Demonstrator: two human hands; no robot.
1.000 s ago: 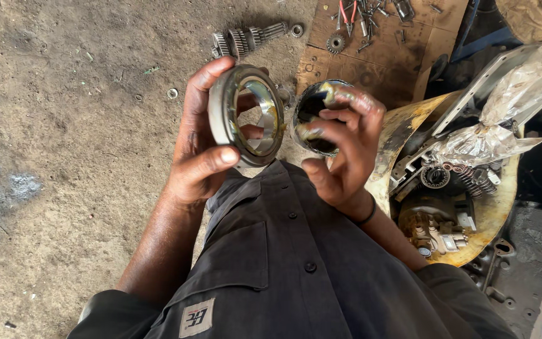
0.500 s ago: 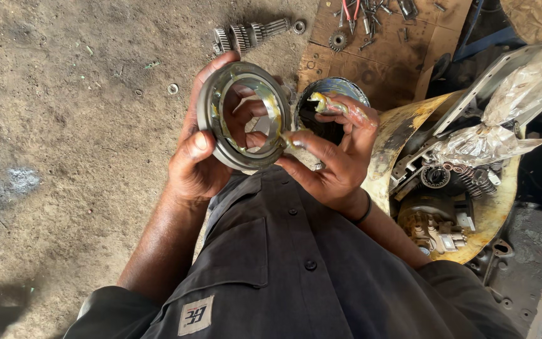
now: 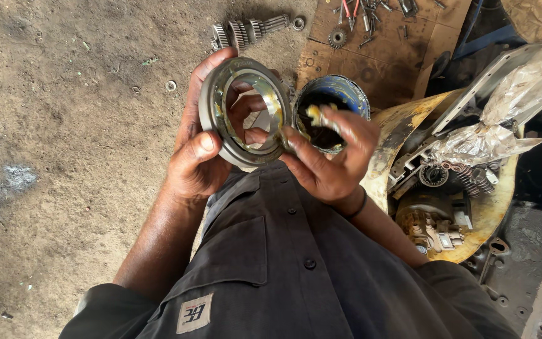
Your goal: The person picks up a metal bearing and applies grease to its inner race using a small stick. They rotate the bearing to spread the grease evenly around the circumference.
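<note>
left hand [image 3: 199,157] grips large metal bearing ring [image 3: 244,112] at chest height, thumb on its lower rim, fingers behind | right hand [image 3: 334,160] blurred; fingertips touch ring's right edge; whether it holds anything, cannot tell | blue-rimmed tin [image 3: 340,91] just behind; gear shaft [image 3: 246,30] on dirt floor [image 3: 64,125]

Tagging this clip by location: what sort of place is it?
Probably an informal vehicle or machinery repair yard. The ground is bare dirt, a steel splined gear shaft lies on it, and loose bolts and pliers sit on a brown cardboard sheet. The left hand holds a large steel bearing ring.
</note>
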